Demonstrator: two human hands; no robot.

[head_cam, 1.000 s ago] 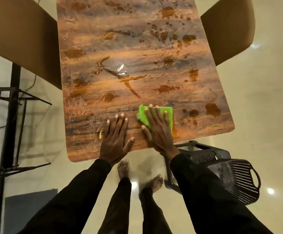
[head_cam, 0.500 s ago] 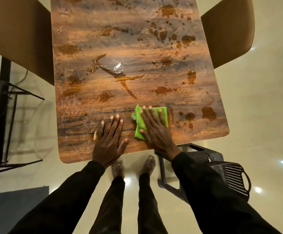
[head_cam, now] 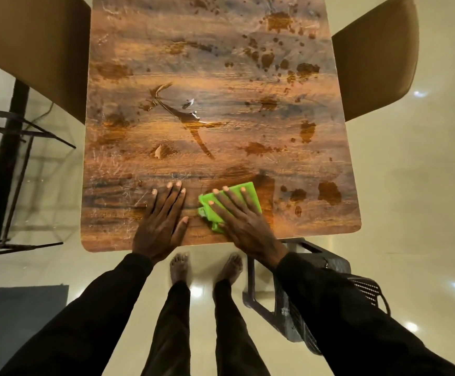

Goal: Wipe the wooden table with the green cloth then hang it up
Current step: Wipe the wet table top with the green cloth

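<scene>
Showing, below the near right corner of the wooden table [head_cam: 220, 77], a dark perforated plastic piece [head_cam: 326, 263], partly hidden by the right sleeve [head_cam: 356, 321]; basket or seat, and any contents, not being discernible. Pressing the right hand [head_cam: 245, 226] flat onto the folded green cloth [head_cam: 254, 195], fingers straight and spread, gripping nothing. Covering most of the cloth with those fingers, near the front edge of the table, leaving its far right corner and left fringe peeking out. Resting the left hand [head_cam: 161, 226] palm down on bare wood just beside the cloth, fingers straight, holding nothing. Displaying brown wet splashes [head_cam: 277, 21] across the tabletop
</scene>
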